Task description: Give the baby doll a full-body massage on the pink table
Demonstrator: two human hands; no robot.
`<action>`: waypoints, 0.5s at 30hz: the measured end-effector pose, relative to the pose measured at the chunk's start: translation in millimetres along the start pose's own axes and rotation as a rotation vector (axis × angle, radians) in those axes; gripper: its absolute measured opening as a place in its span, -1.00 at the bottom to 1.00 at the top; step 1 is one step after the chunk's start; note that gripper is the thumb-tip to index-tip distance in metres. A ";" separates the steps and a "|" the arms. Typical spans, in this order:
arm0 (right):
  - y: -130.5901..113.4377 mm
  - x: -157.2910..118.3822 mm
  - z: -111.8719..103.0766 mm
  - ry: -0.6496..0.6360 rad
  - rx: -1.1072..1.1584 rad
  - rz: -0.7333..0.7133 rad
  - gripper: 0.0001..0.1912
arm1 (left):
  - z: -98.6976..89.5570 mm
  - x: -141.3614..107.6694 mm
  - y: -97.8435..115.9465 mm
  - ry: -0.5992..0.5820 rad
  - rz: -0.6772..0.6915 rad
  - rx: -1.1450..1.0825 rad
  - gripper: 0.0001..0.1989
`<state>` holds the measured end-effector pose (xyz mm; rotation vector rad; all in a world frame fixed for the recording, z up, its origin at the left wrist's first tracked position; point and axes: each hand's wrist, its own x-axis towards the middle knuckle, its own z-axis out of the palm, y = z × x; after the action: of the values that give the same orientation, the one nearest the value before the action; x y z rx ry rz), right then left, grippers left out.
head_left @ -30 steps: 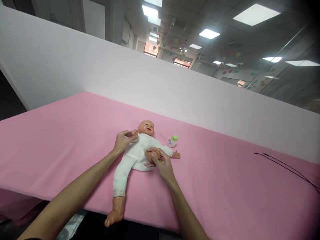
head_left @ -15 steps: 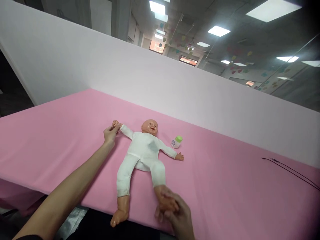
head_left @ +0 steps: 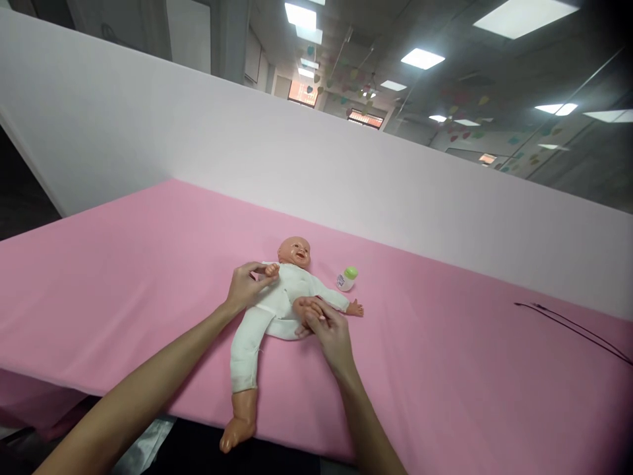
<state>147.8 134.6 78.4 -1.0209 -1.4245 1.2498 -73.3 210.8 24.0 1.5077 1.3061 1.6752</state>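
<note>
While my left hand (head_left: pixel 245 285) closes on the doll's (head_left: pixel 271 306) fist (head_left: pixel 271 270) and my right hand (head_left: pixel 335 335) on its foot (head_left: pixel 304 307), these look firm holds on soft limbs (head_left: pixel 245 353).

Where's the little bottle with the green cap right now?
In the head view, the bottle is just right of centre on the pink cloth, beside the doll, just beyond its outstretched hand.

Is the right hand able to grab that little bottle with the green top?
Probably not straight away: the right hand is holding the doll's foot. Once free, it likely could, as the bottle is close, just past the doll's outstretched arm.
</note>
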 end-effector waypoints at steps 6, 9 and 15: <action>11.8 12.3 5.3 -0.026 0.028 0.016 -0.53 | -2.6 5.0 -8.4 -0.038 -0.055 -0.073 -0.77; 8.0 -31.7 -15.0 -0.042 0.030 0.032 -0.52 | -16.6 17.0 -9.5 0.169 -0.188 -0.204 -0.73; 60.2 -136.7 -41.4 -0.122 0.129 0.140 -0.52 | -41.5 31.3 -18.5 0.501 -0.449 -0.338 -0.65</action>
<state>215.9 17.8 2.6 -0.9840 -1.3631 1.5086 -124.0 232.6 24.9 0.5621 1.3799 1.8980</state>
